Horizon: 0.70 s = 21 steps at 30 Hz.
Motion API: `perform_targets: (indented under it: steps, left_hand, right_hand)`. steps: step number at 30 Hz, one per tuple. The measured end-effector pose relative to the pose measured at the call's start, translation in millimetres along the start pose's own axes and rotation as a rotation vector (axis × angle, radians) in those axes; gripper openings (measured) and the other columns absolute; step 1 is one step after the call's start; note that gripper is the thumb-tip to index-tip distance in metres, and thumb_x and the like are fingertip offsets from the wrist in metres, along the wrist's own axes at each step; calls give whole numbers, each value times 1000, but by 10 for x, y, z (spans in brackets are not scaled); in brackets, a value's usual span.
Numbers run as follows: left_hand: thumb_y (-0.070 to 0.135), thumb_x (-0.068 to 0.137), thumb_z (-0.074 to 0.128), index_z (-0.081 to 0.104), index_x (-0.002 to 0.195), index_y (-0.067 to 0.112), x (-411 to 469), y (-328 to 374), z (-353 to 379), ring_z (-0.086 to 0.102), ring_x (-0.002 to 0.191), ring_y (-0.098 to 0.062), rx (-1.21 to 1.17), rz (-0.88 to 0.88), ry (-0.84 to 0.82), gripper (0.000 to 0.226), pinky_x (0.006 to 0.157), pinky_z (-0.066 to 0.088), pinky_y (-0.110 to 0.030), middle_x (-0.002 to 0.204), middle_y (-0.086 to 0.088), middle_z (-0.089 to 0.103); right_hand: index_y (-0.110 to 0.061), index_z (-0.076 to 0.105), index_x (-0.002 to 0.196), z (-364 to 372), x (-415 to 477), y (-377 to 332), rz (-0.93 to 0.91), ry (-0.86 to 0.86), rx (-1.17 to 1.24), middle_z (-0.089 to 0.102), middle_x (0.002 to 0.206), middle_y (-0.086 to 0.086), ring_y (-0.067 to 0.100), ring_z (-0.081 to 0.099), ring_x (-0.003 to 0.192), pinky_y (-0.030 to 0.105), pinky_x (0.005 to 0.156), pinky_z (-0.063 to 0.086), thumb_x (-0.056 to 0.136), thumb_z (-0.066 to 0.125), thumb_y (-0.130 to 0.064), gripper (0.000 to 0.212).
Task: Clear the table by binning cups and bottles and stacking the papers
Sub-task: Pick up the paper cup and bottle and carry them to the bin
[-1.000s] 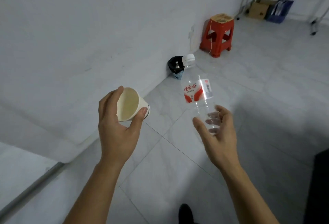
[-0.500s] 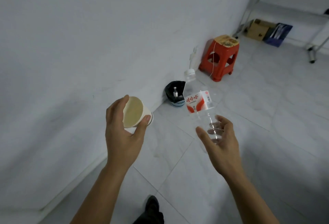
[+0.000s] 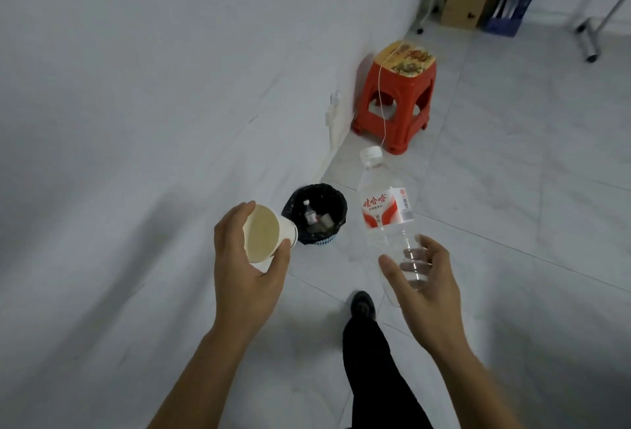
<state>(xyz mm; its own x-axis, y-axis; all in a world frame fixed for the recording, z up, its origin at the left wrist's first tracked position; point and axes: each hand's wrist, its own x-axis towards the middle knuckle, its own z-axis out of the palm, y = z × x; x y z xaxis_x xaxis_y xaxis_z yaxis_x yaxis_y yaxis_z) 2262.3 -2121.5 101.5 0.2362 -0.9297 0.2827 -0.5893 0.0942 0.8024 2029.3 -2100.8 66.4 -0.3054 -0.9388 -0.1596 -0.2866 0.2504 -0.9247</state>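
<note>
Pale tiled floor (image 3: 512, 189) meets a plain white wall (image 3: 136, 87) on the left. A person stands over it, both arms out.

- Paper cup (image 3: 263, 234): white outside, tan inside, lying on its side with the mouth toward the camera. Looks empty. Left hand (image 3: 246, 275) grips it, fingers over the top rim, thumb under.
- Bottle (image 3: 386, 210): clear plastic, white cap on, red-and-white label, roughly upright with a slight lean, no liquid visible. Right hand (image 3: 430, 288) holds the lower body, fingers curled behind and showing through the plastic, thumb on the near side.
- Bin (image 3: 341, 206): small blue basket with a black liner, on the floor against the wall. In the view it sits between the two hands, just past the cup. A small bottle and other clear items lie inside.

Open floor runs right of the bin and ahead. Red stool (image 3: 396, 101) stands by the wall beyond the bin, with a white cable (image 3: 380, 94) hanging over it. Cardboard box (image 3: 464, 5) and blue box (image 3: 508, 8) sit far back. A dark shoe (image 3: 363, 305) and trouser leg (image 3: 372, 370) are planted between the arms.

Versus half a second ago: bin and stool are larger and nearer in view, the bin's contents are now readable, and the foot has stepped further forward. Both grips are unchanged.
</note>
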Motion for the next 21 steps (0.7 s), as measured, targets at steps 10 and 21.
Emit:
perform_targets:
  steps: [10,21]
  left_hand:
    - [-2,75,74,44,135,14,2183,-954,1422,43,115,1,45,-237,-129,70,86,34,2,131,4,36]
    - [17,72,81,41,137,19,2525,-4205,3460,48,119,-23,218,-684,-395,76,95,48,-39,131,-2,42]
  right_hand:
    - [-31,36,140,958,2903,-160,116,-238,-304,54,120,-11,1,62,91,35,80,58,80,64,-66,76]
    - [-21,26,148,2920,4463,2391,609,-521,-468,40,144,9,26,49,121,47,100,47,86,64,-48,77]
